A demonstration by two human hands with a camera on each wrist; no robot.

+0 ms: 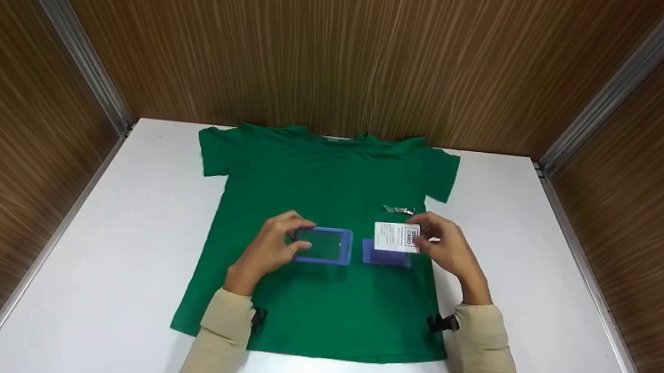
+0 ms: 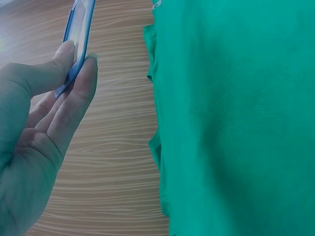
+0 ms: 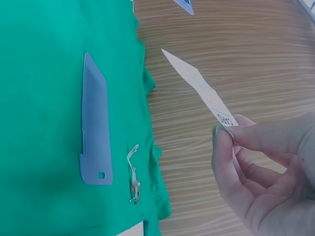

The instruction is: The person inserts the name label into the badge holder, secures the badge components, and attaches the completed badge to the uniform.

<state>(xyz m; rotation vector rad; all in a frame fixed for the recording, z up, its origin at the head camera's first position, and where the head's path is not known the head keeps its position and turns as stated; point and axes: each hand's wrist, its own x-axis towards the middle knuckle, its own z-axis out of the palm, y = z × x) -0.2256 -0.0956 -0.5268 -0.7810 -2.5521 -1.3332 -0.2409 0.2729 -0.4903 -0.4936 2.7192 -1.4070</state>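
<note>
Left hand [image 1: 270, 241] clamped on blue frame [image 1: 345, 249] at its 3 o'clock. Right hand [image 1: 447, 246] pinches white card [image 1: 393, 237] at its 9 o'clock. Blue panel [image 1: 383, 258] partly hidden by card, showing toward 6 o'clock, on green T-shirt [image 1: 320, 307]. Metal clip [image 1: 398, 210] at card's 12 o'clock. White table [image 1: 101, 237] beneath.

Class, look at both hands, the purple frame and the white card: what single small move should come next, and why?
Probably bring the white card across to the purple frame and line up their edges. The right hand pinches the card by one end, the left hand holds the frame, and the green shirt shows through it, so no card seems to be inside.
</note>
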